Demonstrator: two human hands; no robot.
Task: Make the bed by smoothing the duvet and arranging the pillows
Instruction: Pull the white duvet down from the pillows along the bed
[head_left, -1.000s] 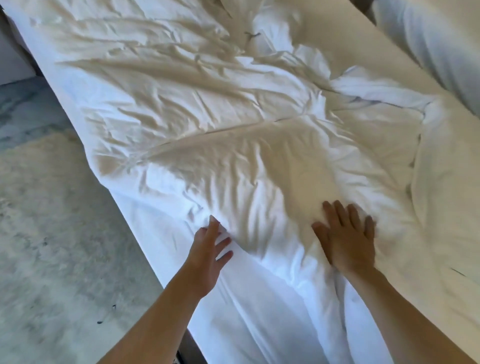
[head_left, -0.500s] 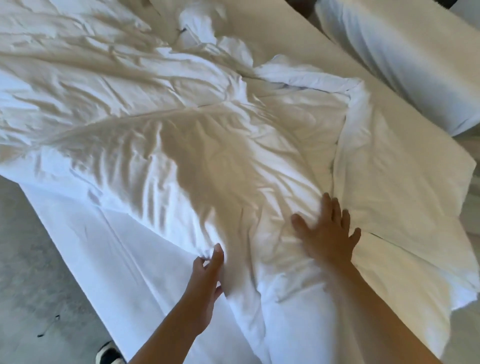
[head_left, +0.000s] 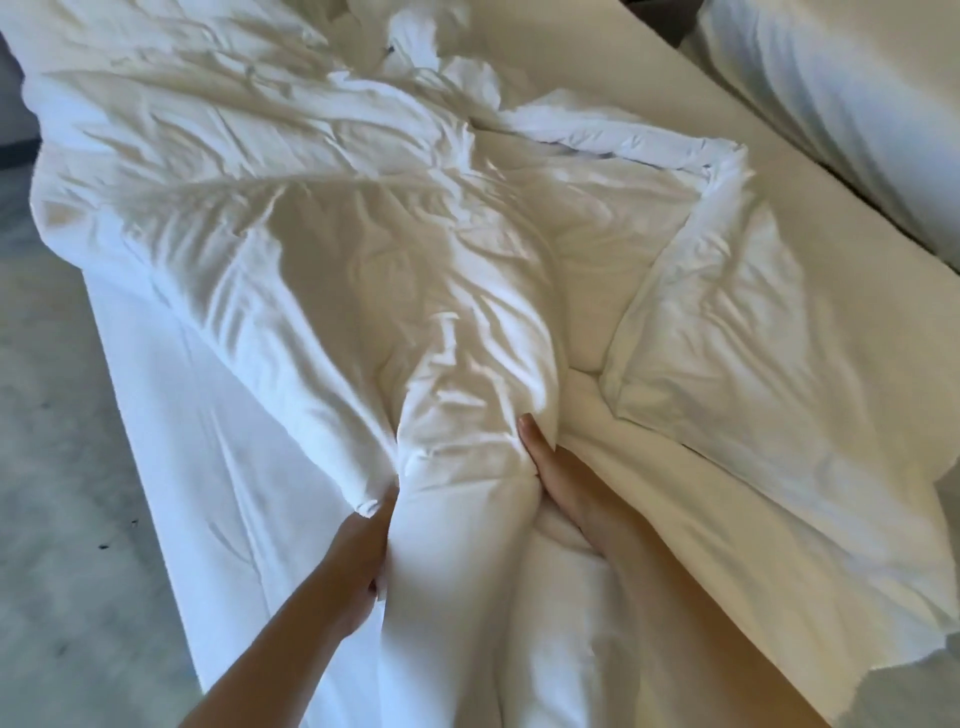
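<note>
A white, badly creased duvet (head_left: 322, 218) lies across the bed, its right part folded back into a flap (head_left: 727, 338). A thick ridge of it (head_left: 467, 467) is bunched up between my hands at the near edge. My left hand (head_left: 358, 556) grips the left side of that ridge, its fingers hidden in the cloth. From the other side my right hand (head_left: 558, 480) holds the ridge, thumb lying along it and fingers buried under the fabric. A white pillow (head_left: 831, 104) lies at the top right, apart from the duvet.
The bare fitted sheet (head_left: 182, 415) shows along the bed's left side and again at the head end (head_left: 597, 57). Pale mottled floor (head_left: 52, 493) runs along the left of the bed.
Both hands went from lying flat on the duvet to closing in on a fold, which now stands bunched up between them. The view has shifted toward the head of the bed.
</note>
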